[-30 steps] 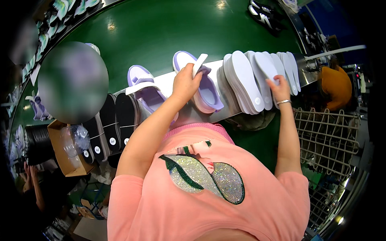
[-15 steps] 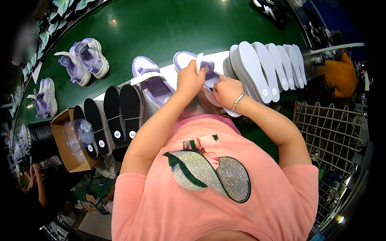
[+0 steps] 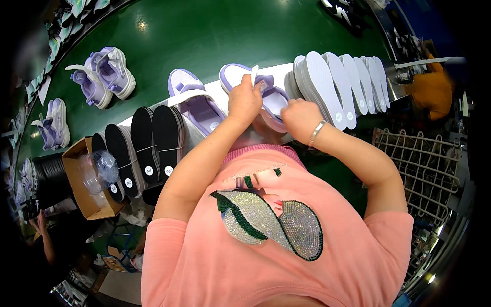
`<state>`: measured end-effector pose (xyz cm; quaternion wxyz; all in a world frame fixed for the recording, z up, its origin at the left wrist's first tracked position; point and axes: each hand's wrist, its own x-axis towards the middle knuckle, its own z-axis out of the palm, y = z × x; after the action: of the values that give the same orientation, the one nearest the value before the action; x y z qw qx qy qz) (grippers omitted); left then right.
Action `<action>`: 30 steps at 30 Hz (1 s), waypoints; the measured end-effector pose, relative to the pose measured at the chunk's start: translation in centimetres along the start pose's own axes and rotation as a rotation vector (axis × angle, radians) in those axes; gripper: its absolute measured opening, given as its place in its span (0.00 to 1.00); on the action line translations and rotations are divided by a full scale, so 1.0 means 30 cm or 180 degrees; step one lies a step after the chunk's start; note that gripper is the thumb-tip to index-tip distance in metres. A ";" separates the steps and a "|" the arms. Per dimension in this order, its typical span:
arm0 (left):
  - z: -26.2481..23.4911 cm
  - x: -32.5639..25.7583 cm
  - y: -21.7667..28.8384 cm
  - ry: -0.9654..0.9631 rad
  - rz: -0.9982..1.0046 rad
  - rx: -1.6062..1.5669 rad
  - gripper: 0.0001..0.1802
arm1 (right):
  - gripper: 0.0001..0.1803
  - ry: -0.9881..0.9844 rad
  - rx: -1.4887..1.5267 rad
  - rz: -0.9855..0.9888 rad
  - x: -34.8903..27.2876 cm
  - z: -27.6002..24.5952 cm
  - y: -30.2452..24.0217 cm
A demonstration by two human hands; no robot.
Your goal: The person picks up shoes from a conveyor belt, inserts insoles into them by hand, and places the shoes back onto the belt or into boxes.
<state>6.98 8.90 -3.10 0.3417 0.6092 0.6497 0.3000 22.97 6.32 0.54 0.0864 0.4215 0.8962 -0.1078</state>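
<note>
A white and lavender sneaker [image 3: 276,101] lies in front of me, its toe pointing away and a pale insole showing inside. My left hand [image 3: 244,101] is closed on its white strap, holding it up by the tongue. At the right edge of the shoe's opening, my right hand [image 3: 304,121] has its fingers curled in against the collar; the fingertips are partly hidden. The matching sneaker [image 3: 200,110] sits just left of my left hand, its strap folded across and an insole with a round mark inside.
White insoles [image 3: 322,87] stand in a row of stacks on the right; tied black insole stacks [image 3: 144,138] are at the left. A carton [image 3: 82,192] holds clear plastic. Finished-looking lavender sneakers [image 3: 105,77] rest on the green table [image 3: 204,30]. A wire rack [image 3: 417,169] is at right.
My right hand has moved a little right and back from inside the shoe to its edge, uncovering more of the opening. A pale end beneath that hand no longer shows. My left hand keeps the strap.
</note>
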 end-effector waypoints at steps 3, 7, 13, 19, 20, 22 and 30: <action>0.000 0.000 0.008 -0.0027 0.0014 -0.0065 0.12 | 0.07 -0.0129 0.0104 -0.0117 0.050 0.053 0.012; 0.008 0.000 -0.001 -0.0045 0.0031 -0.0144 0.13 | 0.08 -0.0085 -0.0016 -0.0295 0.086 0.121 0.035; 0.016 0.000 -0.004 -0.0073 -0.0050 -0.0373 0.14 | 0.11 -0.1361 0.0096 0.0162 0.164 0.076 0.026; 0.042 0.014 -0.032 -0.0014 0.0076 -0.0411 0.14 | 0.14 -0.1935 -0.0025 0.0322 0.183 -0.001 0.022; 0.042 0.016 -0.033 -0.0012 0.0103 -0.0441 0.14 | 0.14 -0.1931 -0.0036 0.0367 0.187 0.000 0.023; 0.040 0.013 -0.027 -0.0098 0.0020 -0.0505 0.13 | 0.15 -0.1892 -0.0052 0.0494 0.198 0.016 0.023; 0.042 0.020 -0.011 -0.0035 0.0096 -0.0285 0.13 | 0.15 -0.2024 0.0110 0.0444 0.209 -0.035 0.018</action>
<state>7.78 9.44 -4.15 0.3675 0.6047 0.6245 0.3306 19.37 11.55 -0.04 0.3621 0.4284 0.7914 -0.2430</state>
